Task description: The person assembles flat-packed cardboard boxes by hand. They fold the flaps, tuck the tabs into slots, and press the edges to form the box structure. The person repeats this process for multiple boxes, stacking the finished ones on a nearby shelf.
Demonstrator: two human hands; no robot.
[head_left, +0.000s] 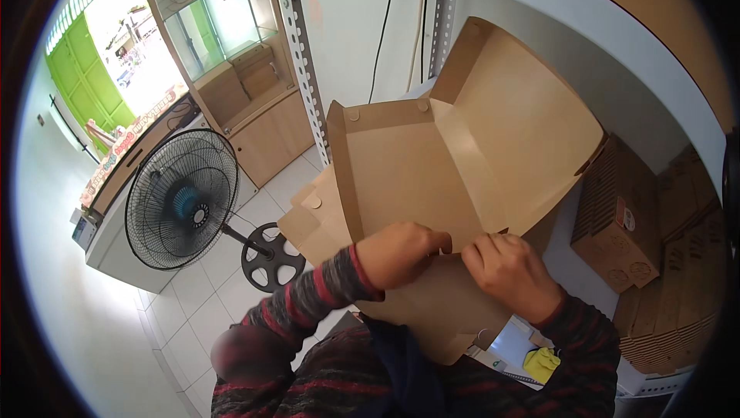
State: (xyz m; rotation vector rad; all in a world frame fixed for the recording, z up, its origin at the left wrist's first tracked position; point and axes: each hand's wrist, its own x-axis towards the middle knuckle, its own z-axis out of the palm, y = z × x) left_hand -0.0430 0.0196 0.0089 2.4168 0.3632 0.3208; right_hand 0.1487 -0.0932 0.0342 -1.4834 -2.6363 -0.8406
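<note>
Both hands hold a brown cardboard box [432,164] that is folded only part way. It sits right in front of the chest and opens up and away to the right. The left hand [399,252] and the right hand [510,268] are close together at its near edge. Each seems to pinch the cardboard, though the fingertips are hidden. A black fan [183,199] stands far off to the left.

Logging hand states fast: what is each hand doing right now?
Left hand: closed, fingers gripping the near edge of the brown cardboard fold-up box.
Right hand: closed, fingers pressing the same box edge.
</note>
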